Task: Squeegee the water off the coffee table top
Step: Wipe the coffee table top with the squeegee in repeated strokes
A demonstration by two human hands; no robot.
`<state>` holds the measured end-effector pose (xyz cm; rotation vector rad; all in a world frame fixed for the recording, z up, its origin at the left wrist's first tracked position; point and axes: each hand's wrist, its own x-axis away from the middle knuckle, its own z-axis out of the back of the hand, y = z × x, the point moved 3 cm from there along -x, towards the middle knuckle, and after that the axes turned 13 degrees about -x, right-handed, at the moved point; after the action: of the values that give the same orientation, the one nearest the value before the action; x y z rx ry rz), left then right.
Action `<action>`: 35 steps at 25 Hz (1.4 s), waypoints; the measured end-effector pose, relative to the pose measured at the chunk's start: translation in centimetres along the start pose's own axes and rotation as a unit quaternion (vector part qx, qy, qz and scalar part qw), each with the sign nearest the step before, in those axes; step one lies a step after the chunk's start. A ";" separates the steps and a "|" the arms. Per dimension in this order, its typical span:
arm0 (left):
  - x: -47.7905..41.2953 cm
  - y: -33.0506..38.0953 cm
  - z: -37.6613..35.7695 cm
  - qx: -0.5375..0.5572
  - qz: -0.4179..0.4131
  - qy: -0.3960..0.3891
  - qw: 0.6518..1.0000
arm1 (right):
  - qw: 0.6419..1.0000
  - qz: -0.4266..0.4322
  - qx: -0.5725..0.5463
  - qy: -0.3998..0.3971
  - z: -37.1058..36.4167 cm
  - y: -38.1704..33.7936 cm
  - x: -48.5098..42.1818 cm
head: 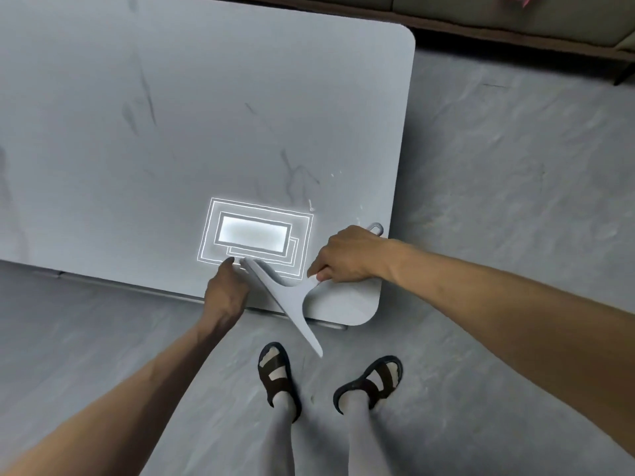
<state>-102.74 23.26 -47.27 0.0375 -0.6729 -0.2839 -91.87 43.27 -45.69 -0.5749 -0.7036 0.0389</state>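
Table (171, 132): pale grey slab top, smooth and glossy, faint dark veins, rounded corners; its left and far sides run out of view. Floor (498, 201): grey, stone-like mottling, surrounding the table on its near and right sides. Sofa (515, 25): beyond the table's far right corner, only a drab cushion edge and dark base visible, the rest cut off. Squeegee (288, 297): grey plastic, T-shaped, on the table's near right corner; the long straight blade lies across the near edge, its lower tip overhanging the floor; the handle's loop end peeks out by the table's right edge. Right hand (350, 255): over the same corner, fingers wrapped round the squeegee handle, most of which it hides. Left hand (226, 286): at the table's near edge, fingers bent down at the blade's upper end; fingertips hidden, so pinching or merely pressing cannot be told. Sandals (278, 372): dark, strapped, worn over pale socks, on the floor just short of the table. Reflection (254, 235): bright nested rectangles on the tabletop, beside the blade. Specks (311, 204): pale, near the table's right edge, too small to identify.
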 end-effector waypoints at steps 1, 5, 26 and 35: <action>-0.1 0.0 -0.2 -0.013 -0.017 -0.003 1.000 | 1.000 -0.004 -0.008 -0.004 -0.3 -0.1 -0.4; -0.2 1.4 -1.5 -0.077 -0.108 -0.016 0.991 | 0.997 -0.047 -0.051 0.021 -0.6 2.1 0.8; 0.9 5.3 -0.4 0.030 -0.070 -0.030 0.997 | 0.956 -0.237 -0.038 0.166 3.4 12.4 16.0; -3.3 -2.9 2.7 0.066 0.074 0.004 0.995 | 1.000 0.012 0.012 0.004 2.4 -2.7 -3.1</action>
<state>-107.57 21.47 -47.52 0.1141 -0.6816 -0.0968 -96.15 41.41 -44.71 -0.5597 -0.6880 0.0676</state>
